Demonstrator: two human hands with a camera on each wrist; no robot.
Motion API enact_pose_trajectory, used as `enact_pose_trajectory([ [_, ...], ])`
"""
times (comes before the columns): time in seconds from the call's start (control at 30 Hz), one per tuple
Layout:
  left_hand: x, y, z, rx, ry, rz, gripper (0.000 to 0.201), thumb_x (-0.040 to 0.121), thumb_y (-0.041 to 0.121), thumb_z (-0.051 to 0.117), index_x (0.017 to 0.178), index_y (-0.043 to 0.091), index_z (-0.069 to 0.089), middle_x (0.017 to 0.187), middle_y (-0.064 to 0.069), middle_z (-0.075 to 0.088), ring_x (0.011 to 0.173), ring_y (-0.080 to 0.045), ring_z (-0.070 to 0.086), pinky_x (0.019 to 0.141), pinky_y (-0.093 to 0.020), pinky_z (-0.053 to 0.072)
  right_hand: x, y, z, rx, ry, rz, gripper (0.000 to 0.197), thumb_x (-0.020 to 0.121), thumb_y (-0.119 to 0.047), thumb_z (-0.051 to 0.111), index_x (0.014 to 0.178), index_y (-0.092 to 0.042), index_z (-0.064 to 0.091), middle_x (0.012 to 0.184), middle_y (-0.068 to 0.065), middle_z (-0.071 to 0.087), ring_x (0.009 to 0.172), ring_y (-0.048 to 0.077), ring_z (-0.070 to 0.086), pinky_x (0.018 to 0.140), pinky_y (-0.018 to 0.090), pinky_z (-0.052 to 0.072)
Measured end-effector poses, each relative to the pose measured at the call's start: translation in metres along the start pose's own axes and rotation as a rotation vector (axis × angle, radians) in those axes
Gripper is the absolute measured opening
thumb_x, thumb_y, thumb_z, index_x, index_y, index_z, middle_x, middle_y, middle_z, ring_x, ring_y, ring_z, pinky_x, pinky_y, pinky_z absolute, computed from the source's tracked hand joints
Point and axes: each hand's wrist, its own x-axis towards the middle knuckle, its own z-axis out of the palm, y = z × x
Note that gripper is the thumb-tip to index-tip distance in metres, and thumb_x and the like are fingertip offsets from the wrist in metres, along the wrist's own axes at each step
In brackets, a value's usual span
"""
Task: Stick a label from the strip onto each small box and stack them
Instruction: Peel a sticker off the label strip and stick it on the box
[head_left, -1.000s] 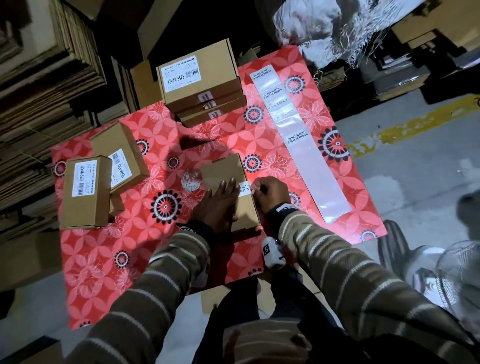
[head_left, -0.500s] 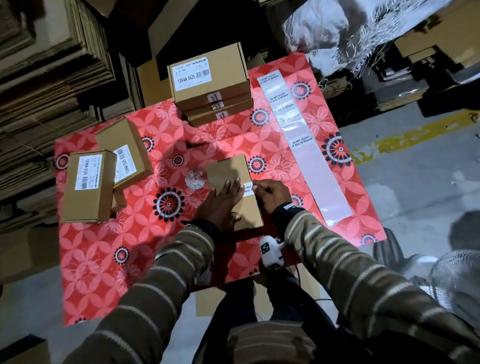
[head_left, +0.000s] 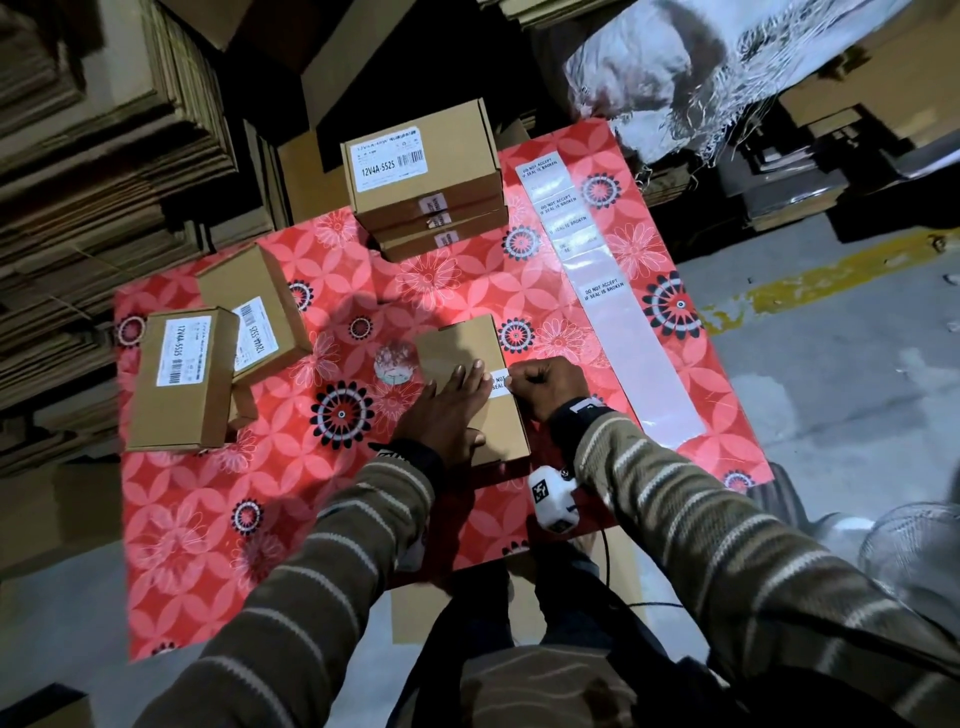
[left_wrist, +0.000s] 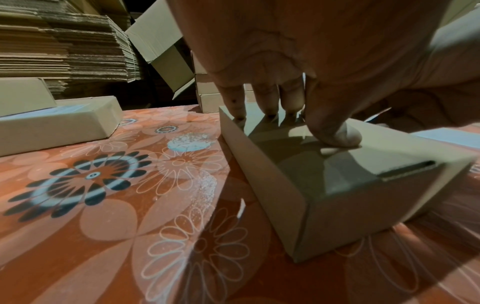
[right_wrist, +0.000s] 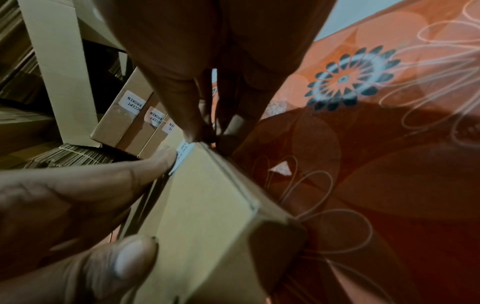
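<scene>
Near the surface's (head_left: 171, 519) centre lies the box (head_left: 470, 353), the left hand (head_left: 441, 415) flat on its lid, fingers (head_left: 460, 382) straight and slightly spread. At its 3 o'clock edge the right hand (head_left: 545, 387), fingers curled, presses the label (head_left: 498, 382), reading "DO NOT… SEAL". At 12 o'clock the stack (head_left: 426, 187) reads "12V4A-5525"; the strip (head_left: 608, 291) at 2 o'clock reads "DO NOT ACCEPT IF SEAL IS BROKEN".

I read "12V4A-5525" on the white label of the top box of the stack (head_left: 421, 166) and on a loose box (head_left: 182, 374) at left. The label strip (head_left: 602, 260) repeats "DO NOT ACCEPT IF SEAL IS BROKEN"; the seal (head_left: 498, 382) on the box under my hands shows "DO NOT… SEAL".
</scene>
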Motion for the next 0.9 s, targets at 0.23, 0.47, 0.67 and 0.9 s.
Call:
enact_pose_trajectory([
  [0.23,-0.003,0.005,-0.003,-0.047,0.022,-0.025,0.080,0.094,0.028,0.063,0.157,0.023,0.015,0.166,0.004,-0.006,0.153,-0.020,-0.001,0.122,-0.046,0.017,-0.002,-0.001,0.001,-0.059,0.042,-0.018,0.015,0.080,-0.015,0.072,0.068,-0.008,0.071,0.075,0.012,0.073,0.061,0.008,0.058,0.060,0.026,0.050],
  [0.47,-0.008,0.006,0.001,0.143,-0.008,0.072,0.067,0.097,0.022,0.053,0.155,0.014,0.021,0.166,-0.009,0.005,0.152,-0.029,0.011,0.111,-0.042,0.035,-0.002,-0.002,0.001,-0.041,0.041,-0.010,0.013,0.081,-0.016,0.073,0.070,-0.009,0.073,0.079,0.009,0.075,0.066,0.008,0.061,0.065,0.026,0.052],
  [0.67,-0.011,0.004,-0.004,0.127,-0.016,0.108,0.065,0.099,0.031,0.050,0.156,0.016,0.021,0.166,-0.006,0.005,0.152,-0.028,0.012,0.112,-0.040,0.031,-0.002,-0.001,0.002,-0.006,0.025,0.030,0.011,0.079,-0.018,0.073,0.068,-0.015,0.072,0.066,0.000,0.072,0.063,0.013,0.066,0.068,0.034,0.059],
  [0.9,-0.012,0.011,-0.012,-0.005,-0.051,-0.017,0.069,0.095,0.038,0.058,0.154,0.025,0.025,0.166,0.001,0.006,0.146,-0.028,0.029,0.104,-0.045,0.044,0.008,-0.015,0.007,-0.022,0.041,0.075,0.023,0.075,-0.027,0.081,0.065,-0.012,0.066,0.063,0.005,0.069,0.063,0.023,0.068,0.063,0.037,0.058],
])
